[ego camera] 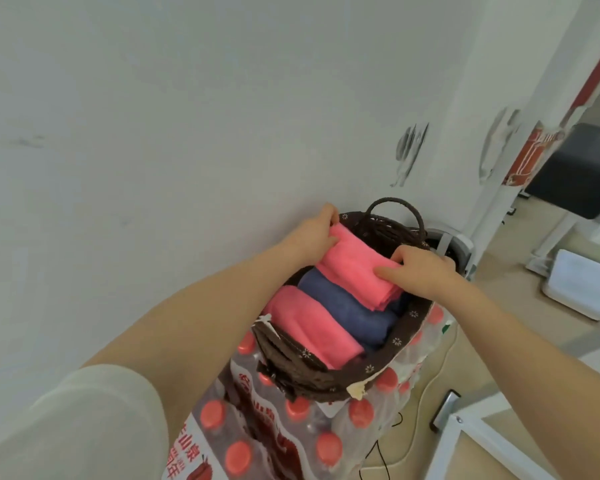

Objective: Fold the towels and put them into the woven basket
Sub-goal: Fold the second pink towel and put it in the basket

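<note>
Pink folded towel (355, 268) gripped between left hand (314, 233) and right hand (420, 271) over woven basket (407, 336).

Pink towels (355, 268), blue towel (347, 306), brown woven basket (378, 370) with white flower print.

The woven basket (404, 336) is dark brown with little white flowers on its rim and a round handle at the far end. Three folded towels are lying inside it, side by side. The pink towel (312, 325) is sitting at the end of the basket nearest the person. The blue towel (347, 306) is lying right next to it, in the middle of the basket. Another pink towel (355, 268) is resting at the far end of the basket, tilted up and partly lying over the blue towel.
</note>
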A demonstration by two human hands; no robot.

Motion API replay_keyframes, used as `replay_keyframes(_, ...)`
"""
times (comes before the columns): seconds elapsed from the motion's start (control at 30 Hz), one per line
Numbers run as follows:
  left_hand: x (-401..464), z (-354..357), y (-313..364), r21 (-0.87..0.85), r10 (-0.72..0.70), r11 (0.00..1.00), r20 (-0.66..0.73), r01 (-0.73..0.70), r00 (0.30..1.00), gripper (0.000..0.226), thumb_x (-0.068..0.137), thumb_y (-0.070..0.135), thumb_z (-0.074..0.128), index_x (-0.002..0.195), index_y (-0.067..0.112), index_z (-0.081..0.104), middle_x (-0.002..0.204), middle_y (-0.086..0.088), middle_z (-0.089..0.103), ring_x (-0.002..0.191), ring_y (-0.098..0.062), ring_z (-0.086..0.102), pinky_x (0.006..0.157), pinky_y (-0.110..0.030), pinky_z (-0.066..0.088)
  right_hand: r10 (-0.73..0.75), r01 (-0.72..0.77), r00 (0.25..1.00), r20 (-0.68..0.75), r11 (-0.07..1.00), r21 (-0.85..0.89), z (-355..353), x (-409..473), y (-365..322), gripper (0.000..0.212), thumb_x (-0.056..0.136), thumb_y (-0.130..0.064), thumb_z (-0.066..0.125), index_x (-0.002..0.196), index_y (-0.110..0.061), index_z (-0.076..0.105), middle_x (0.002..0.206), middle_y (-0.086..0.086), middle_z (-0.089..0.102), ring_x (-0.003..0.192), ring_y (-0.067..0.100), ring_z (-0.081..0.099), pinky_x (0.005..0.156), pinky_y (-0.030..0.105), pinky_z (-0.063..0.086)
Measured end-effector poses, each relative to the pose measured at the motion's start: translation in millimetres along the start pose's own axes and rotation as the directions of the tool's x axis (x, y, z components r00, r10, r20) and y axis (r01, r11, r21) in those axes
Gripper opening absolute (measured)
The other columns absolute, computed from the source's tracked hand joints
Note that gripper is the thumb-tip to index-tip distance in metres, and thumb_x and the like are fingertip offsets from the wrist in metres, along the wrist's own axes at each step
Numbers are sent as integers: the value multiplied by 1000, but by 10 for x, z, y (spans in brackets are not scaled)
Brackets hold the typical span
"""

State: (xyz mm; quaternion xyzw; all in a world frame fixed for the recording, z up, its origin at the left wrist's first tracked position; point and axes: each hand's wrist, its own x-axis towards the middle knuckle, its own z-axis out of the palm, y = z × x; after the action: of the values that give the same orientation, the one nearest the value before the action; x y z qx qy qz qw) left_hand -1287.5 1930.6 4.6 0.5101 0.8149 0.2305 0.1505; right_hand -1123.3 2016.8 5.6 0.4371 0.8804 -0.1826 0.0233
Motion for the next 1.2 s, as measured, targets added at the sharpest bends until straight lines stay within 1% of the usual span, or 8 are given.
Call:
replay_keyframes(0.07,-57,75,-27,224,61,972,71,-76,996,29,89,6,46,118,6,44,117,-21,53,102,-33,54,79,-30,39,-25,25,1000,-3,998,-53,44,-2,14,35,79,-51,55,103,-25,56,107,1,60,112,25,50,97,41,27)
replay_keyframes(0.2,-107,61,-4,559,465,764,-132,-322,875,17,77,12,49,82,9,65,90,-14,59,79,-31,58,63,-33,44,-321,279,920,-225,940,-199,189,-127,3,45,78,-31,62,121,-26,51,121,4,48,114,29,42,97,40,30)
replay_keyframes(0.3,-158,0,27,469,329,793,207,-389,921,22,90,17,47,103,11,64,110,-12,58,100,-30,56,79,-36,44,-579,542,810,-89,798,-262,231,-177,-38,38,84,-16,54,120,-24,57,118,6,50,101,28,47,82,36,41)
replay_keyframes(0.47,-205,-40,-141,326,194,884,396,-335,897,37,93,16,48,129,11,52,135,-10,49,124,-25,46,101,-28,32,-546,515,835,72,729,-451,220,-171,-91,38,97,-29,36,131,-41,45,124,3,44,108,25,41,75,30,31)
replay_keyframes(0.63,-373,-48,-290,258,85,936,497,-241,863,55,96,12,43,146,14,22,156,-4,19,143,-17,16,113,-22,8,-444,459,884,143,771,-442,204,-186,-106,41,97,-28,33,136,-42,36,135,3,35,117,25,35,88,36,38)
replay_keyframes(0.9,-800,-507,-140,-69,147,988,176,-136,973,35,93,-2,40,124,4,55,131,-8,53,124,-19,47,92,-6,32,-576,567,762,-294,814,-126,45,-513,-252,24,86,-11,53,106,-11,67,118,10,58,103,34,54,87,41,44)
replay_keyframes(1.03,-1321,-698,-224,-192,58,980,-23,-61,998,33,91,-4,42,118,6,59,107,3,57,98,-10,55,77,2,36,-702,743,636,-320,669,9,127,-928,-724,24,83,-14,47,90,-8,69,99,8,65,92,27,59,79,37,48)
replay_keyframes(1.2,-2413,-776,-632,-258,-142,964,-281,68,949,26,93,2,45,110,13,61,103,5,62,75,10,60,73,2,39,-839,858,513,-181,500,116,419,-1539,-1444,22,91,-20,46,99,-16,66,101,-1,63,82,9,52,78,29,44)
